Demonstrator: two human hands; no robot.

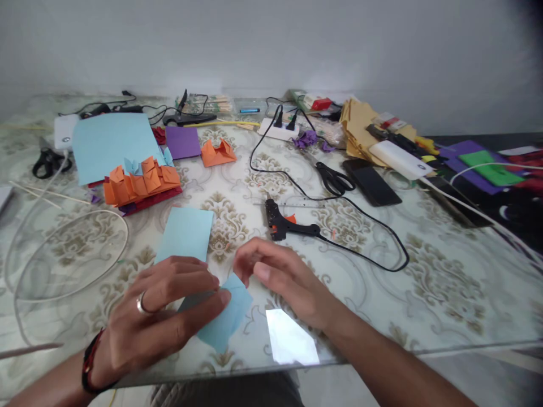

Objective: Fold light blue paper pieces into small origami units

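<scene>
A folded light-blue paper lies near the table's front edge, creases showing on it. My left hand, with a ring on one finger, has its thumb on top of this paper and its fingers along the far left edge. Just right of the paper's far corner is my right hand, its fingers curved and its thumb apart, with nothing seen between them. Whether its fingertips touch the corner I cannot tell. Beyond the left hand lies a flat light-blue sheet, partly hidden by the fingers.
A black glue gun rests ahead of my right hand, its cord looping right. Orange folded pieces sit at left, near a large blue sheet. Scissors, a phone and a power strip lie farther back.
</scene>
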